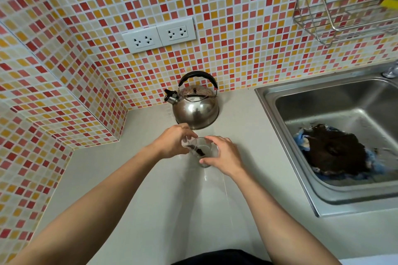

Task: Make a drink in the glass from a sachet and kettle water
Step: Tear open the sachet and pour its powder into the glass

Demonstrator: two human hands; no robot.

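Note:
A clear glass (204,153) stands on the pale counter (172,200) in the middle of the view, with dark powder inside it. My left hand (172,143) holds a small clear sachet (189,143) tilted over the glass rim, and dark powder shows at its mouth. My right hand (225,156) wraps the right side of the glass. A steel kettle (195,107) with a black handle sits just behind the glass, against the tiled wall, with its spout pointing left.
A steel sink (323,118) lies to the right, holding a blue cloth covered by a dark mass (338,150). Two white wall sockets (159,36) sit above the kettle. A wire rack (344,11) hangs at the upper right. A tiled ledge juts out at the left.

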